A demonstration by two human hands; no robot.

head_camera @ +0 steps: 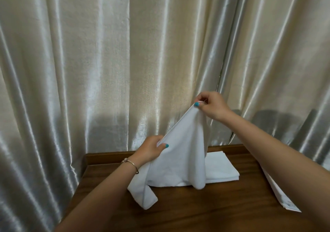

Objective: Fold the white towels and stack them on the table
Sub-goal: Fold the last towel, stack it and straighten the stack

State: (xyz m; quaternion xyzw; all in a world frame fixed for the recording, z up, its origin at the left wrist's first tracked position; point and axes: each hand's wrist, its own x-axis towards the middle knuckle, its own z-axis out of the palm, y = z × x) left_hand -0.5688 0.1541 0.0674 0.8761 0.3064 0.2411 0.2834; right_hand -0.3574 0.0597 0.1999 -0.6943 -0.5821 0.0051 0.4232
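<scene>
A loose white towel (180, 158) hangs in the air above the dark wooden table (187, 208), its lower end trailing onto the wood. My right hand (212, 106) pinches its top corner, raised high in front of the curtain. Lower and to the left, my left hand (151, 149) grips the towel's upper edge; a thin bracelet circles that wrist. Behind the hanging towel, a folded white towel (221, 167) lies flat on the table toward the back right, partly hidden.
A shiny cream curtain (107, 62) hangs right behind the table. A white sheet with print (282, 196) lies at the table's right edge, under my right forearm. The table has a raised back rim (107, 157).
</scene>
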